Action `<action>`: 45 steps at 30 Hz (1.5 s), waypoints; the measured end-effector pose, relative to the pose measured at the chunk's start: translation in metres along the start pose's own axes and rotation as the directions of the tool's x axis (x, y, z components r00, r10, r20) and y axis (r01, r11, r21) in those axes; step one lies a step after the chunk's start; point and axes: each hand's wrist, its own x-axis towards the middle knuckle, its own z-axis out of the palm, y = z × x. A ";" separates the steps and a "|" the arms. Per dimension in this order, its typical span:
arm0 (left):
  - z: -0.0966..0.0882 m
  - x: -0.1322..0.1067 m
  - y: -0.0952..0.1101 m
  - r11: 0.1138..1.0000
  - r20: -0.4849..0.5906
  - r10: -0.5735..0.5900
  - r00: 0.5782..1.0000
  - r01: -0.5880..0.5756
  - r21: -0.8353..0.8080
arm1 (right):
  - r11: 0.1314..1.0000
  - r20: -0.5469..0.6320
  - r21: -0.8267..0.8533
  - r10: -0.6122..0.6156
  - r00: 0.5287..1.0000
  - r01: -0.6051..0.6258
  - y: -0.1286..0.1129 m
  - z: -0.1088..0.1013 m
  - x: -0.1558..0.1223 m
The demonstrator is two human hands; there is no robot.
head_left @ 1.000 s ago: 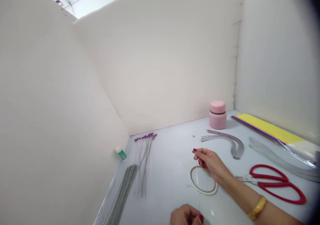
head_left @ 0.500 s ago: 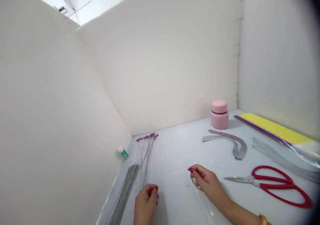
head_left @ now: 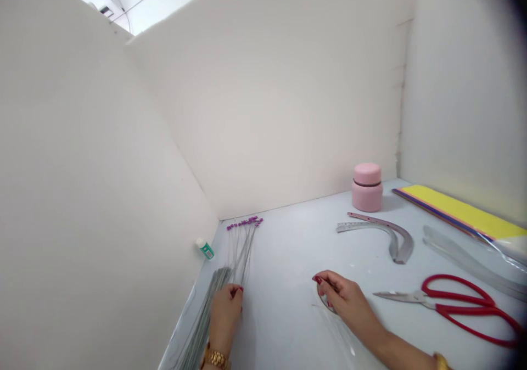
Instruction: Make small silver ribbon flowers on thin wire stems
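Note:
My left hand (head_left: pixel 225 307) is closed, thumb against fingers, at the lower ends of thin stems with purple bead-like tips (head_left: pixel 249 223). Whether a stem is pinched in it cannot be made out. Beside and partly under this hand runs a thick bundle of grey wires (head_left: pixel 203 315). My right hand (head_left: pixel 340 293) is curled round a thin ring-shaped roll (head_left: pixel 323 302), mostly covered by the fingers. Faint clear strips (head_left: pixel 343 334) trail below it. Red-handled scissors (head_left: pixel 453 301) lie to the right of the right hand, their blades pointing at the wrist.
A glue stick (head_left: pixel 205 248) lies by the left wall. Farther back stand a pink jar (head_left: pixel 367 188) and two curved strips (head_left: pixel 397 238). At the right are yellow sheets (head_left: pixel 461 211) and bent translucent strips (head_left: pixel 461 260). Panels enclose the table on the left, back and right.
My left hand has moved forward and left, up to the stems, and its bracelet now shows. The right hand keeps its grip; the view has shifted slightly.

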 end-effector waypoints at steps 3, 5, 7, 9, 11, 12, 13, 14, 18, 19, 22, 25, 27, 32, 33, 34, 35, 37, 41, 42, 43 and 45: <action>-0.002 0.008 -0.002 0.999 0.087 0.002 0.996 -0.005 0.037 | 1.000 0.007 0.000 0.006 1.000 -0.006 0.003 0.000 0.001; -0.003 0.013 -0.002 0.998 0.115 -0.007 0.993 -0.001 0.065 | 1.000 0.010 0.000 0.009 1.000 -0.009 0.005 0.000 0.002; -0.003 0.016 -0.002 0.996 0.137 -0.017 0.990 0.005 0.088 | 1.000 0.012 0.002 0.012 1.000 -0.012 0.006 0.000 0.003; -0.004 0.017 0.000 0.995 0.153 -0.025 0.988 0.009 0.102 | 1.000 0.014 0.004 0.016 1.000 -0.016 0.006 0.000 0.004; -0.005 0.018 0.001 0.994 0.161 -0.031 0.986 0.013 0.112 | 1.000 0.017 0.007 0.022 1.000 -0.022 0.006 0.000 0.004; -0.005 0.019 0.002 0.993 0.162 -0.035 0.986 0.016 0.117 | 1.000 0.020 0.009 0.025 1.000 -0.025 0.006 0.000 0.004; -0.005 0.019 0.002 0.992 0.162 -0.038 0.986 0.019 0.122 | 1.000 0.022 0.011 0.027 0.999 -0.027 0.006 0.000 0.003; -0.004 0.020 0.002 0.991 0.163 -0.043 0.986 0.022 0.128 | 1.000 0.024 0.012 0.028 0.999 -0.028 0.005 0.000 0.003; -0.003 0.024 0.003 0.988 0.173 -0.048 0.984 0.022 0.150 | 0.999 0.028 0.015 0.033 0.999 -0.033 0.004 -0.001 0.002; -0.003 0.024 0.002 0.988 0.175 -0.046 0.984 0.019 0.152 | 0.999 0.029 0.015 0.035 0.999 -0.035 0.003 -0.001 0.003; -0.001 0.027 0.001 0.988 0.181 -0.047 0.982 0.019 0.154 | 0.999 0.029 0.019 0.038 0.999 -0.039 0.002 -0.001 0.003; 0.000 0.027 0.000 0.987 0.192 -0.058 0.980 0.028 0.155 | 0.999 0.024 0.024 0.042 0.999 -0.043 0.000 -0.001 0.003; 0.000 0.027 0.001 0.987 0.192 -0.060 0.979 0.030 0.158 | 0.999 0.020 0.028 0.045 0.999 -0.045 -0.001 -0.002 0.003; -0.002 0.025 0.004 0.984 0.187 -0.064 0.980 0.031 0.176 | 0.998 0.015 0.031 0.052 0.999 -0.052 0.000 -0.001 0.003; -0.003 0.025 0.005 0.983 0.185 -0.063 0.981 0.029 0.181 | 0.998 0.016 0.030 0.051 0.999 -0.052 0.001 -0.001 0.003; -0.003 0.024 0.006 0.982 0.181 -0.060 0.982 0.026 0.187 | 0.998 0.017 0.029 0.050 0.999 -0.051 0.001 -0.001 0.003; -0.003 0.024 0.007 0.981 0.174 -0.057 0.983 0.023 0.193 | 0.998 0.019 0.028 0.049 0.999 -0.049 0.002 -0.001 0.003; -0.004 0.023 0.008 0.979 0.152 -0.049 0.987 0.017 0.203 | 0.999 0.020 0.030 0.045 0.999 -0.045 0.002 -0.001 0.003; -0.009 0.019 0.006 0.975 0.071 -0.040 0.997 0.023 0.221 | 0.998 0.014 0.040 0.041 0.999 -0.042 0.001 -0.001 0.003; -0.010 0.017 0.006 0.974 0.043 -0.038 0.998 0.028 0.225 | 0.998 0.012 0.044 0.040 0.999 -0.041 0.000 -0.001 0.002; -0.012 0.013 0.006 0.974 0.014 -0.034 0.999 0.030 0.226 | 0.998 0.010 0.047 0.039 0.999 -0.039 -0.001 -0.001 0.002; -0.014 0.003 0.007 0.977 -0.035 -0.010 0.999 0.017 0.214 | 0.998 0.005 0.056 0.033 0.999 -0.033 -0.002 -0.002 0.002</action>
